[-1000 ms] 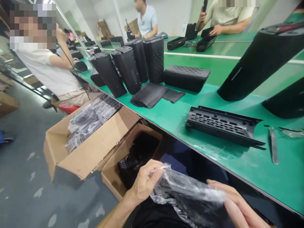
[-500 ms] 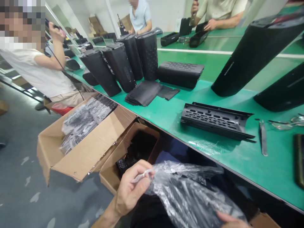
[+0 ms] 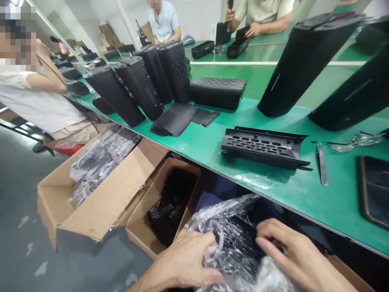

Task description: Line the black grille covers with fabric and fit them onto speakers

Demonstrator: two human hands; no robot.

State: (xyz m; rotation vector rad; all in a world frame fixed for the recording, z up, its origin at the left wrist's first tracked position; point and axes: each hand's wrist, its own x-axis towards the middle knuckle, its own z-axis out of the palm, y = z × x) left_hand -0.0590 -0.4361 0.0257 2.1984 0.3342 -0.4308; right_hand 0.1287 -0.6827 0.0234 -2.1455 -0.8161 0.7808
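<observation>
On my lap lies a black perforated grille part point(image 3: 235, 239) inside a crinkled clear plastic bag point(image 3: 225, 211). My left hand point(image 3: 185, 259) presses down on the bag's left side with fingers curled over the plastic. My right hand point(image 3: 288, 247) grips the grille's right end, fingertips on the black part where the bag is pulled back. Another black grille panel point(image 3: 263, 146) lies bare on the green table point(image 3: 212, 142), above my hands.
Two open cardboard boxes stand on the floor at left: a large box point(image 3: 91, 194) of bagged parts, a smaller box point(image 3: 170, 198) with loose black grilles. Black speaker housings point(image 3: 142, 85), mesh sheets point(image 3: 176, 117), tweezers point(image 3: 321, 162), glasses point(image 3: 355, 142) and a phone point(image 3: 375, 188) are on the table. Other people work nearby.
My left hand let go of the bag's pinched edge and came down flat on it. My right hand moved up onto the grille, which now shows through the opened bag.
</observation>
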